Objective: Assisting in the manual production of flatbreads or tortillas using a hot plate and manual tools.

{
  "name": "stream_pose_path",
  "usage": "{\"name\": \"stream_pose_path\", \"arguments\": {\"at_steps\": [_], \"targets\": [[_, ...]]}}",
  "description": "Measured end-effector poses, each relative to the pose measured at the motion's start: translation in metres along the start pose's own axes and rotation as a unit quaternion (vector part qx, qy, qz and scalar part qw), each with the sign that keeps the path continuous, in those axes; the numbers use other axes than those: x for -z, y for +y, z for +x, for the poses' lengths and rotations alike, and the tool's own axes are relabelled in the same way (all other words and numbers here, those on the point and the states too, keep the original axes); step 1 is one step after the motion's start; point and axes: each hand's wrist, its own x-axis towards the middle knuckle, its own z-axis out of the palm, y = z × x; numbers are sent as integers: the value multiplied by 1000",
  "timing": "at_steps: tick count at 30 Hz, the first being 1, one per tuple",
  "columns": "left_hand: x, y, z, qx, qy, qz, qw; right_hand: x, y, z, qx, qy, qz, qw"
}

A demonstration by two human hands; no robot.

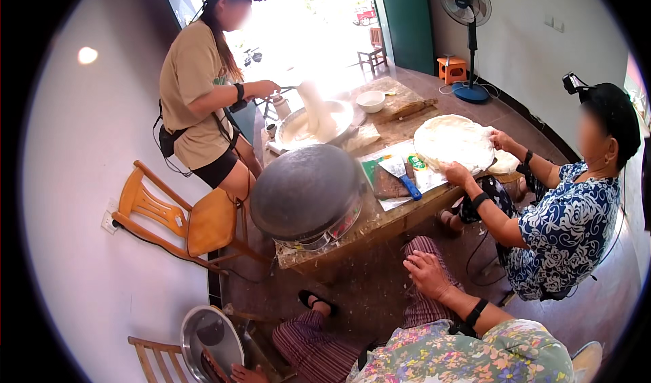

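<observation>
My right hand (427, 273) rests on my knee in striped trousers (432, 306), its fingers a little apart and nothing held. At the bottom edge, partly cut off, my left hand (249, 374) lies beside a metal basin (185, 332), fingers apart, with no object visible in it. A reddish-brown slatted piece (216, 366) leans inside that basin. Before me, on the corner of a wooden table (391, 225), stands a round dark griddle (305, 192). A scraper with a blue handle (409, 186) lies on a brown block (389, 179) over a printed plastic sheet (430, 179).
A person (564, 220) at the right holds a round, pale dough sheet (455, 144). Across the table another person (196, 88) lifts stretchy dough (318, 111) from a large bowl (346, 113). A white bowl (371, 102), wooden chair (211, 225) and standing fan (472, 52) are around.
</observation>
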Motion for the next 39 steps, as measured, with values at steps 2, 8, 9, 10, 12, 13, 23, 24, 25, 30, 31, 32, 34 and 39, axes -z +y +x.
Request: {"name": "stream_pose_path", "arguments": {"at_steps": [2, 8, 9, 10, 12, 13, 23, 24, 25, 30, 31, 32, 34, 39], "targets": [[-52, -33, 13, 12, 69, 40, 997, -5, -13, 9, 19, -1, 15, 1000], [-52, 26, 14, -52, 398, -472, 785, -2, 2, -2, -1, 2, -11, 1000], [-50, 27, 15, -57, 432, -539, 721, -1, 2, -2, -1, 4, -12, 1000], [-66, 8, 20, -16, 329, -429, 841, -2, 0, 0, 0, 5, -3, 1000], [-90, -24, 31, 4, 108, -199, 974, -7, -6, 4, 6, 8, 9, 1000], [-102, -38, 33, 6, 74, -185, 980, -8, -11, 7, 13, 10, 15, 1000], [-108, -32, 30, 21, 231, 108, 967, -7, -12, 6, 13, 14, 14, 1000], [-104, -31, 33, 15, 231, 103, 967, -7, -9, 4, 8, 13, 8, 1000], [-92, -33, 40, -36, 88, -86, 992, -4, -3, -2, -2, 14, 0, 1000], [-96, -38, 23, -9, 290, 165, 943, -6, -12, 5, 12, 17, 3, 1000], [-75, -28, 31, -62, 130, -47, 988, -1, -3, -2, -4, 17, -9, 1000], [-51, -20, 34, -107, -46, -245, 962, 2, 3, -8, -15, 17, -15, 1000], [-81, -34, 24, -43, 129, -47, 990, -1, -11, 3, 6, 17, 7, 1000], [-77, -26, 40, -52, -12, -286, 957, 2, -4, -4, -10, 19, 5, 1000]]}}
